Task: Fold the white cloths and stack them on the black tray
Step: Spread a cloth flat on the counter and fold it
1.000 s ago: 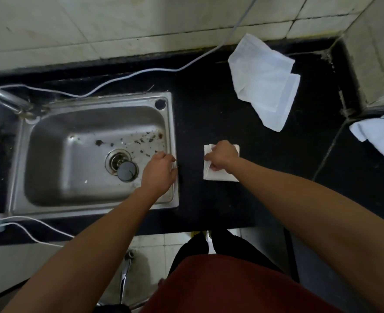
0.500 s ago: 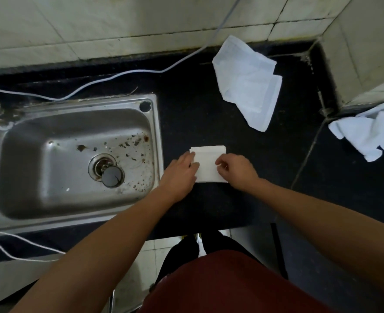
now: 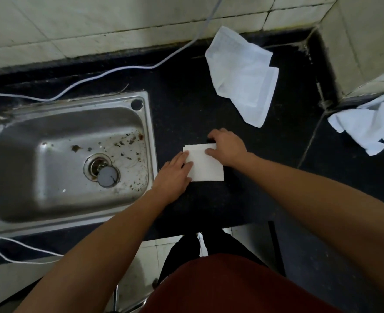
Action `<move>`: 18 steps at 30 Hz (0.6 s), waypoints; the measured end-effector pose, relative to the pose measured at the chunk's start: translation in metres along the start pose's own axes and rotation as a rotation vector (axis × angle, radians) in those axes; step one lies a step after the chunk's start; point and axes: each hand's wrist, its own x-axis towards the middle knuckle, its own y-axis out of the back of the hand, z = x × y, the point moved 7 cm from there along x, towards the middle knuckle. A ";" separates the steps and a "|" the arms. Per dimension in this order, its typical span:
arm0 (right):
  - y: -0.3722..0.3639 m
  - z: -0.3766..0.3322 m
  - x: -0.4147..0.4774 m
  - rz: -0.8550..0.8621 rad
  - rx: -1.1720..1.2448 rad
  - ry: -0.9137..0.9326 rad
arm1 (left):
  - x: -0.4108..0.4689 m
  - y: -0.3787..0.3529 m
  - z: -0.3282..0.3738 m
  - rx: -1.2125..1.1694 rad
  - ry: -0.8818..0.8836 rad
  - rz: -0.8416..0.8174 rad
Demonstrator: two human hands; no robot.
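Presses the straight fingers [image 3: 182, 159] of the left hand [image 3: 174, 175] flat on the left edge of the folded cloth [image 3: 205, 167]; curls the right hand [image 3: 228, 147] over its far right corner, thumb on top, a pinch by the look. Lies on the black counter [image 3: 186, 109] just right of the sink [image 3: 151, 132], near the front edge. Looks light, thin and limp, likely to spring open once released. Best taken at the stacked edges, layers pinched together, a palm underneath. Leaves a loose cloth [image 3: 243, 75] by the back edge and a crumpled cloth [image 3: 371, 127] at the right edge. Shows no black tray.
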 end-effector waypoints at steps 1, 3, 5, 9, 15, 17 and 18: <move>-0.004 -0.003 0.007 -0.054 -0.041 -0.014 | -0.002 0.003 -0.002 -0.024 0.016 0.036; -0.010 -0.007 0.017 -0.121 -0.114 -0.026 | -0.009 0.009 -0.008 -0.064 0.055 0.105; -0.014 -0.010 0.023 -0.167 -0.137 -0.037 | -0.017 0.013 -0.017 -0.078 0.096 0.152; -0.020 -0.013 0.026 -0.243 -0.099 -0.087 | -0.034 0.017 -0.035 -0.099 0.165 0.187; -0.002 -0.019 0.000 -0.188 -0.037 0.017 | -0.041 0.030 -0.049 -0.084 0.175 0.172; 0.012 -0.018 -0.021 -0.100 -0.055 0.062 | -0.036 0.038 -0.048 -0.068 0.149 0.154; 0.020 -0.015 -0.034 -0.047 -0.065 0.075 | -0.031 0.043 -0.043 -0.056 0.124 0.147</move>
